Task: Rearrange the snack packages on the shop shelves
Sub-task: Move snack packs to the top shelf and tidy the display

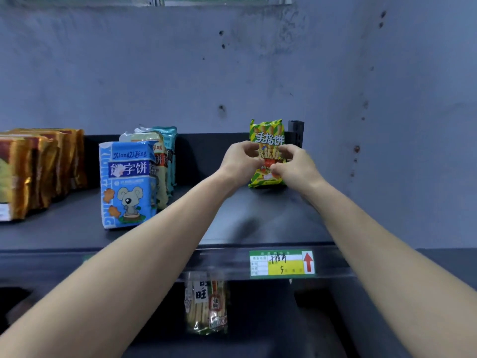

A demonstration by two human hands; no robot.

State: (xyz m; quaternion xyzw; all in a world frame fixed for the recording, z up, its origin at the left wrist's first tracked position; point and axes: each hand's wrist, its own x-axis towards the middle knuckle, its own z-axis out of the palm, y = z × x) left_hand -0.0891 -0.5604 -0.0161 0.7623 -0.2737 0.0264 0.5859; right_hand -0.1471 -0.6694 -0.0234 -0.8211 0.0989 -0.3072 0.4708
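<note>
1. Both my arms reach forward and up, forearms bare, converging on the yellow-green snack pack (267,140) that stands upright near the right end of the upper shelf (232,223).
2. My left hand (241,161) has its grip clamped on the pack's left edge, fingers curled over the front, wrist bent slightly inward.
3. My right hand (294,164) mirrors it: grip clamped on the right edge, thumb and fingertips pinching the pack's front near the middle.
4. The pack's bottom edge touches the shelf; a dark shelf upright (296,133) rises just behind its right side.
5. Well to the left stands a blue koala biscuit pack (127,184), with more packs (165,151) lined up behind it.
6. Farther left is a row of gold foil packs (38,171).
7. A green and yellow price label (281,263) sits on the shelf's front edge below the pack.
8. On the lower shelf a clear bag of stick biscuits (206,303) stands upright.
</note>
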